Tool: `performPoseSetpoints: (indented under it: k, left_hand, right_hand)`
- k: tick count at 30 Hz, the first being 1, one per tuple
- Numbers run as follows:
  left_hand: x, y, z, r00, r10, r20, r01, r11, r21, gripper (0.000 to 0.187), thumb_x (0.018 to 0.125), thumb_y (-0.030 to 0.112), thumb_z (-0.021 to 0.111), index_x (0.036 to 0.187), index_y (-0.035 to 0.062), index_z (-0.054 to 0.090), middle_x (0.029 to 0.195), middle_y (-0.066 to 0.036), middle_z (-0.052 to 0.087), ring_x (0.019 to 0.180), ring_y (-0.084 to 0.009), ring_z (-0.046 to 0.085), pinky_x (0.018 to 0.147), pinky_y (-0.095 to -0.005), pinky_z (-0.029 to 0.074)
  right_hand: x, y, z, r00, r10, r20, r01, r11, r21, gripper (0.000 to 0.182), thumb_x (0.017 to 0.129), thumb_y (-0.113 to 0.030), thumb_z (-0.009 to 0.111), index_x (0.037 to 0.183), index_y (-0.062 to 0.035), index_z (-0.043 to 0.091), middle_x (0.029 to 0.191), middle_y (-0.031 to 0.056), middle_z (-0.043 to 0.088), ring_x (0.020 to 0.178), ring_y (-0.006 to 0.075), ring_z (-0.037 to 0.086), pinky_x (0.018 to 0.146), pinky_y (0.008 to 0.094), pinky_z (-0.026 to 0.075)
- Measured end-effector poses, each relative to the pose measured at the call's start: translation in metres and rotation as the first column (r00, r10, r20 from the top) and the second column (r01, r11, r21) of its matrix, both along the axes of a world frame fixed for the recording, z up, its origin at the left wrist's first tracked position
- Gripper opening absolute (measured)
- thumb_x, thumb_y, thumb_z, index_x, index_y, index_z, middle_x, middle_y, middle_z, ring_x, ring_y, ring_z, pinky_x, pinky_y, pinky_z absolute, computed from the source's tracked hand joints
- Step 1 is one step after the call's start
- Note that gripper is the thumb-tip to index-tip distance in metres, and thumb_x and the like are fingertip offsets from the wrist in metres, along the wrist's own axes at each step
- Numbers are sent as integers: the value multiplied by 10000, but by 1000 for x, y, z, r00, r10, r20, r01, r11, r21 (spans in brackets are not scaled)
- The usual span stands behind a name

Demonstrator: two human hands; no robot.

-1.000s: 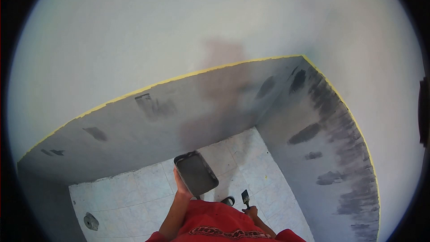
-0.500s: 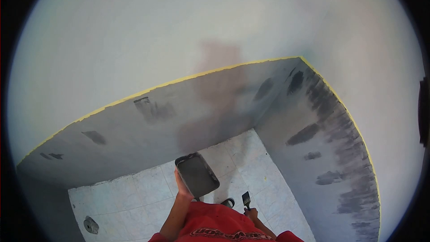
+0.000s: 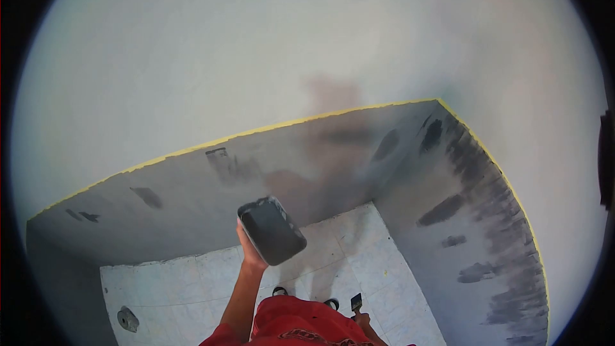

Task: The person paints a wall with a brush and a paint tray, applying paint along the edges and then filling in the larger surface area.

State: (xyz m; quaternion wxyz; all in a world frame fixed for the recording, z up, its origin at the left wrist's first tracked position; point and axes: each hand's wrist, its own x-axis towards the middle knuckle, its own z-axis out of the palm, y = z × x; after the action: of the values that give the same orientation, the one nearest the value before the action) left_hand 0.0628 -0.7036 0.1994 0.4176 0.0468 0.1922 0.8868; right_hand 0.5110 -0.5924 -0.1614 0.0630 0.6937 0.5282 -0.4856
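Observation:
My left hand [image 3: 252, 247] is closed on a rectangular paint tray [image 3: 272, 229] with dark grey paint inside, held up in front of me above the floor. Low at my right side, my right hand [image 3: 362, 318] grips a flat paintbrush [image 3: 357, 304], its dark bristles pointing up and away from me. Neither tray nor brush touches the wall. The grey lower band of the front wall [image 3: 186, 186] carries a few darker paint patches. On the right wall [image 3: 442, 243], dark strokes run along just below the yellow masking tape [image 3: 506, 170].
A roll of tape [image 3: 127, 319] lies on the pale tiled floor [image 3: 186, 282] at the left. My sandals [image 3: 332, 304] show below the red shirt. The front and right walls meet at a corner ahead, white above the tape line.
My left hand has raised the paint tray and moved it slightly left. My view has tilted a little upward, so walls and tape sit lower. The paintbrush stays low in my right hand.

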Motion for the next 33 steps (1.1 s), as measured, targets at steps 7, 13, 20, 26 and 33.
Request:
performPoseSetpoints:
  k: [7,13,20,26,33]
  left_hand:
    - [-5,39,68,995,46,-89,-44,999,16,740,984,716,288,1337,134,577,1235,-82,647,1116,-267,641,985,-463,532]
    - [19,80,152,970,211,-124,-213,977,-5,469,1034,521,390,1166,139,628,1087,-24,659,957,-197,648,827,-377,572]
    - [16,101,150,954,296,-50,-295,955,23,371,1034,454,439,1106,154,645,1040,15,655,901,-152,639,753,-343,580]
    - [-41,122,106,994,94,-58,-82,981,179,652,989,664,383,1311,143,608,1229,-46,657,1086,-235,643,948,-426,547]
    - [-69,125,36,965,-183,190,170,982,82,780,952,720,333,1369,107,575,1311,-120,629,1173,-300,621,1015,-488,509]
  right_hand:
    - [19,5,-35,946,-189,-264,172,981,-87,466,891,-388,714,869,75,669,713,147,649,555,258,625,487,399,500]
    - [40,24,-108,920,-335,-203,262,912,-316,416,924,-403,695,918,12,662,655,131,607,474,228,528,396,387,376]
    - [13,57,-78,916,-392,-80,315,831,-459,347,938,-366,669,920,-32,574,728,170,646,412,121,359,360,267,254]
    - [-14,78,-60,857,-487,-168,353,792,-498,310,910,-347,711,896,-58,601,648,109,600,411,99,374,375,254,247]
    - [-67,56,-29,877,-459,-143,421,877,-230,231,929,-268,650,884,-42,630,637,91,626,428,135,472,378,308,349]
